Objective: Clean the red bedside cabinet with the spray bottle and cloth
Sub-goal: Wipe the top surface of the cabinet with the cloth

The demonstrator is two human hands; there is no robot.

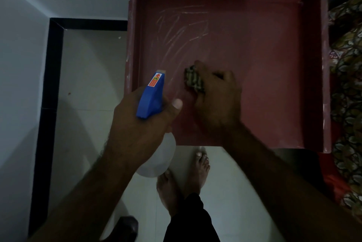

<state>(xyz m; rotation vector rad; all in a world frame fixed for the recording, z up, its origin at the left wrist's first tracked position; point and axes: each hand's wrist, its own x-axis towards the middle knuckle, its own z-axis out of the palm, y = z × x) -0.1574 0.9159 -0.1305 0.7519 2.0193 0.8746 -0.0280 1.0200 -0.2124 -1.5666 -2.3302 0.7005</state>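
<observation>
Two hands are sharing the job over the red bedside cabinet [325, 65], whose recessed top is filling the upper right of the head view. The right hand [217, 95] is bearing down on that surface, fingers curled tight round a bunched, striped cloth [194, 81] that is poking out to its left. Whitish wet streaks [182, 32] are lying beyond the cloth, up and leftward, so the right hand is sitting nearer them and a forward-left push would likely be reaching them. The left hand [141, 124] is gripping the spray bottle [151, 95] at the neck, fingers wrapped round it; the bottle's long axis is running front to back, nozzle pointing away over the cabinet's left rim. An orange sticker [155, 81] on the blue head is showing a red arrow toward the nozzle; its print is proving too small to read.
</observation>
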